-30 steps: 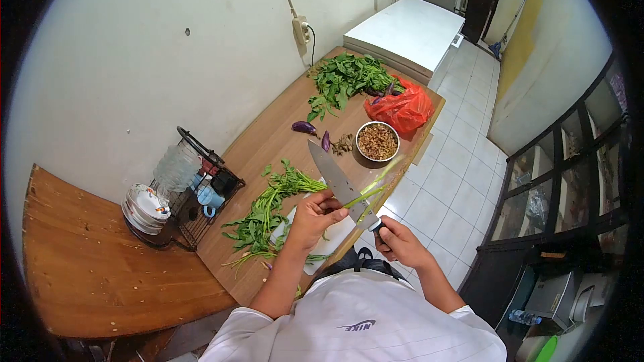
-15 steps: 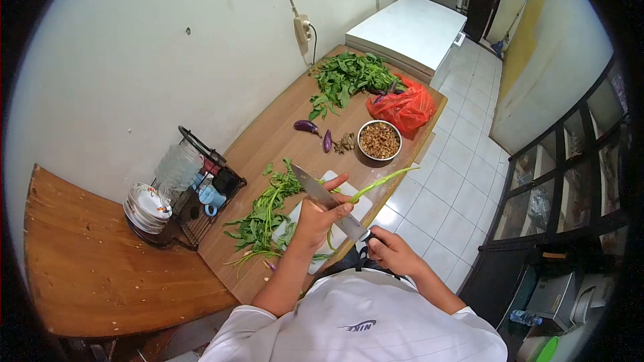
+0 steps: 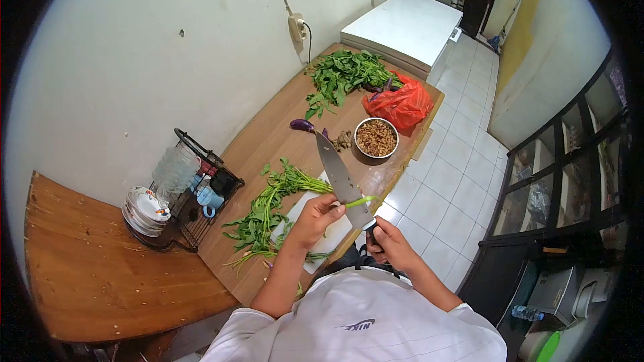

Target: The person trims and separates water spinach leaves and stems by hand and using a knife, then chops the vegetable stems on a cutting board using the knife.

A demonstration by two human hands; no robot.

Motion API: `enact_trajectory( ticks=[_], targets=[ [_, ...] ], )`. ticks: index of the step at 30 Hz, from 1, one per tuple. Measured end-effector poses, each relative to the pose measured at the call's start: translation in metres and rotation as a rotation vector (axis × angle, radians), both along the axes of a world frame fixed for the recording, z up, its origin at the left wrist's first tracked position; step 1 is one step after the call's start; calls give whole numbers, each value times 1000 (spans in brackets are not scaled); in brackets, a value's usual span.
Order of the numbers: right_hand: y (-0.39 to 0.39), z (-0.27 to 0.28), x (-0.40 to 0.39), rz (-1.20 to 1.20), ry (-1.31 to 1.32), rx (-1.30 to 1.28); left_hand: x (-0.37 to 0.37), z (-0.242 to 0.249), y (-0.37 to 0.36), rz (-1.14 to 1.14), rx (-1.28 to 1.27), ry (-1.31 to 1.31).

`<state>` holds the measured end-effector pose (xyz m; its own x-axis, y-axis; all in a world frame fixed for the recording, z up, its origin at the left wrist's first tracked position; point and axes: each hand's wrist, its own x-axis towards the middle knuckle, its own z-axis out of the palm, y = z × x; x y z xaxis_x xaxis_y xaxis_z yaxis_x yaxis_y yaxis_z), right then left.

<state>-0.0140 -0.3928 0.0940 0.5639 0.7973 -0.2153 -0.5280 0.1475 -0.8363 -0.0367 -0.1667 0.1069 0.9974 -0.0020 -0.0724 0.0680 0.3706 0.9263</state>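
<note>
My right hand is closed around the dark handle of a large kitchen knife. Its broad blade points up and away, over the table. Between the thumb and fingers of my left hand is a green vegetable stem, which crosses the blade near the handle. Both hands are above a white cutting board at the table's near edge. Leafy greens lie left of the board, some overlapping it. Beyond the blade stands a metal bowl of brown chopped pieces.
Purple eggplants lie near the bowl. Farther back are a red plastic bag and a leafy bunch. A dish rack with plates, glasses and cups stands left. A white chest adjoins the table's far end; glass-fronted cabinets line the right.
The knife has swung from across my left hand to its right side, tip farther away. The stem's long free end no longer extends rightward; a short end shows past the blade.
</note>
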Motion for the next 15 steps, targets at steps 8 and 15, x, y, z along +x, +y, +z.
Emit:
enact_trajectory(
  ticks=[8,15],
  targets=[
    [2,-3,7,13,-14,12,1,-4,-4,271,3,-35],
    [6,-11,6,3,-5,12,-4,-9,-3,301,155,5]
  ],
)
